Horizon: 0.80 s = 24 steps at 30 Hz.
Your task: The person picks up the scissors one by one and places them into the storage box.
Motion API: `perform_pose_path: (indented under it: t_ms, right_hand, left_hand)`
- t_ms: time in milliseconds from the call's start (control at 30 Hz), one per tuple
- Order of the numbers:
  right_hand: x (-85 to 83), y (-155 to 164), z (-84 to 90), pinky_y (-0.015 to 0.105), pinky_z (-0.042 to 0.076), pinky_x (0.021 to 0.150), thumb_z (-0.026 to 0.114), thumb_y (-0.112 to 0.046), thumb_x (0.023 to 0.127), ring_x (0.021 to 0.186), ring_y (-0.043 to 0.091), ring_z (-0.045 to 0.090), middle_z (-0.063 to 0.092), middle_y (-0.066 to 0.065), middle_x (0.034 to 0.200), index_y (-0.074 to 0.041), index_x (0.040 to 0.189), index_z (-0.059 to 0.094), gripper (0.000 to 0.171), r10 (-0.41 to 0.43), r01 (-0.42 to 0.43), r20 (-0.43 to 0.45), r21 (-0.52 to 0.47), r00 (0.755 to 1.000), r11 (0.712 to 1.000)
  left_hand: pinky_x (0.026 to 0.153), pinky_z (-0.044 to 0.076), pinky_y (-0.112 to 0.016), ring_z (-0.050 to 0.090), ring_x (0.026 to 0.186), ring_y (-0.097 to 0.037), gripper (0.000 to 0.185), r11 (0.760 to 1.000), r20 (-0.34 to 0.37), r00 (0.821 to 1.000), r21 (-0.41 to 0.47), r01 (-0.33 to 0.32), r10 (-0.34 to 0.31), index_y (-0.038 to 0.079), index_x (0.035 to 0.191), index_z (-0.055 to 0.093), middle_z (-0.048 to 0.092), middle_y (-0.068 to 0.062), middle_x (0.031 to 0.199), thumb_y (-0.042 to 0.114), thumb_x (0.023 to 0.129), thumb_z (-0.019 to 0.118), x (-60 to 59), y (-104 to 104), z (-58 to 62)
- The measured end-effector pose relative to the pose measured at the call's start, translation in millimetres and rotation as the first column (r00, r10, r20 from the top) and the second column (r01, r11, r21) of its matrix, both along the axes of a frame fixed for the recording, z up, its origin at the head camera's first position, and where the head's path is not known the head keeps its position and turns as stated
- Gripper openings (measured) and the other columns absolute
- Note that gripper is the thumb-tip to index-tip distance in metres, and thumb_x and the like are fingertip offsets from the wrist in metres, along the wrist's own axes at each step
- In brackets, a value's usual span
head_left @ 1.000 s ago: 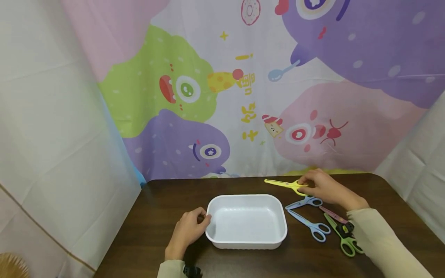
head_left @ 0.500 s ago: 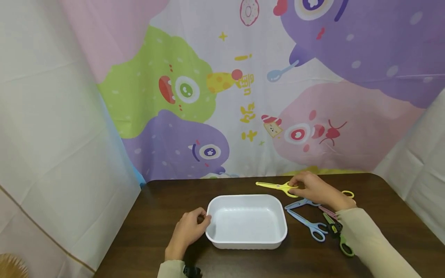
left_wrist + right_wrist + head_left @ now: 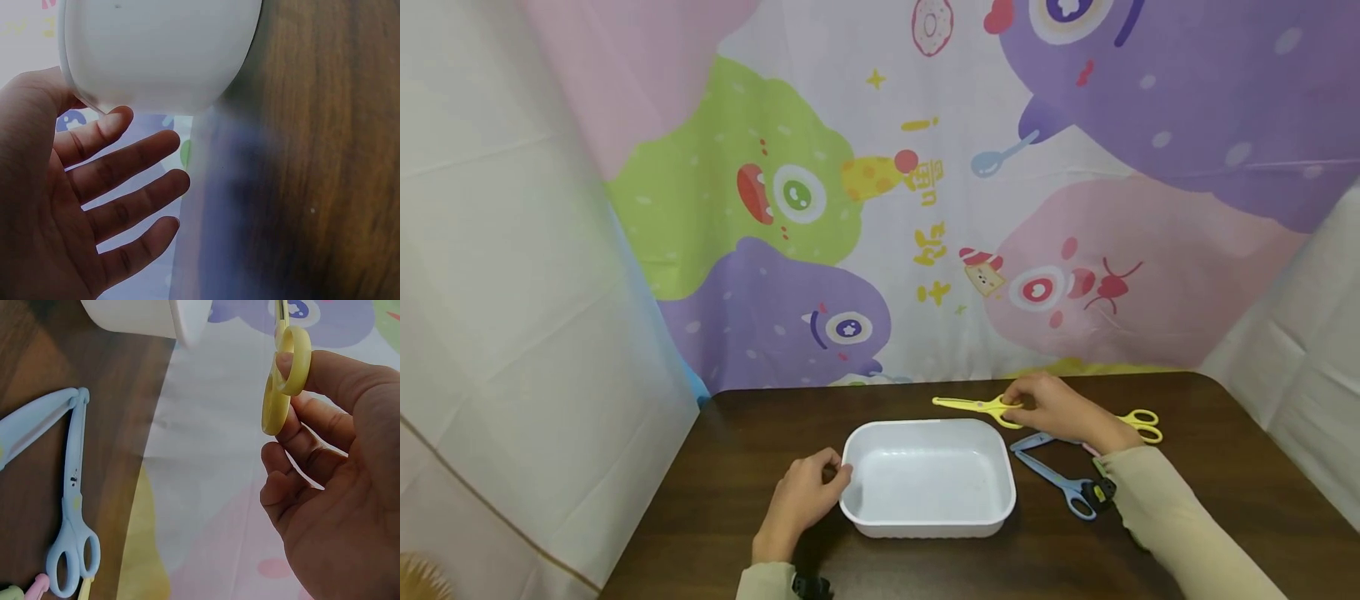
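- From where I stand, the step in hand looks like holding the yellow scissors (image 3: pixel 983 407) up at the far side of the white tray (image 3: pixel 928 530), while the other hand steadies that tray.
- The right hand (image 3: pixel 1060 408) has its grip clamped on the scissors' handle end: thumb at one loop, fingertips at the other. Whether the thumb goes through its loop or only behind it, I can't tell.
- The scissors reach out leftward from that grip, blades together, lying nearly level. They are beyond the tray's far rim, toward its right half, and not over its hollow; they seem lifted off the worktop (image 3: pixel 722 475), though the gap is hard to judge.
- The left hand (image 3: pixel 803 497) pinches the tray's left rim between thumb and forefinger, the other three fingers spread apart beneath.
- The next move, I'd judge, calls for a steady pinch on those loops, since the long blades hang out past the fingers and could tip or knock the rim. The left hand's hold should keep the tray from sliding.
- Right of the tray, two blue scissors, the nearer one (image 3: pixel 1051 473) and the farther one (image 3: pixel 1036 442), lie with tips close together. A second yellow pair (image 3: pixel 1127 423) shows past the right wrist; pink scissors (image 3: pixel 39 586) are only partly visible.
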State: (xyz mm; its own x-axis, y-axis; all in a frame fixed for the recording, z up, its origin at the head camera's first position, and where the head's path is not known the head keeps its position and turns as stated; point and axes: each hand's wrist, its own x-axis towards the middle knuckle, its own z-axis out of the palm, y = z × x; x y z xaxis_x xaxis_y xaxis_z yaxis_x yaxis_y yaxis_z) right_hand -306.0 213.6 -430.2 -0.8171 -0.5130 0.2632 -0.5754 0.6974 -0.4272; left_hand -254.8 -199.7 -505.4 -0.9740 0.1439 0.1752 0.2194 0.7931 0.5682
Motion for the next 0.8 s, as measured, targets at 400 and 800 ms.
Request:
perform_pose_path:
  t_ms: [400, 800]
  right_hand:
    - [0.9, -11.2, -0.9, 0.039, 0.051, 0.080, 0.079, -0.017, 0.091, 0.089, 0.016, 0.060, 0.070, 0.000, 0.093, -0.008, 0.098, 0.074, 0.012, 0.005, -0.005, -0.002, -0.014, 1.000, 1.000]
    - [-1.6, -24.2, -1.8, 0.035, 0.052, 0.078, 0.079, -0.018, 0.090, 0.086, 0.013, 0.061, 0.071, -0.001, 0.092, -0.008, 0.097, 0.075, 0.012, 0.033, -0.033, 0.006, -0.022, 0.999, 0.999]
  left_hand:
    - [0.059, 0.040, -0.032, 0.049, 0.061, -0.010, 0.017, 1.000, 0.016, 1.000, 0.020, 0.007, -0.008, 0.023, 0.084, 0.063, 0.055, 0.007, 0.066, 0.035, 0.096, 0.067, -0.4, -0.5, -0.6]
    - [0.057, 0.039, -0.030, 0.048, 0.059, -0.010, 0.019, 1.000, 0.030, 1.000, 0.021, 0.009, -0.010, 0.022, 0.083, 0.062, 0.054, 0.007, 0.065, 0.034, 0.096, 0.067, -0.5, 0.5, 0.0]
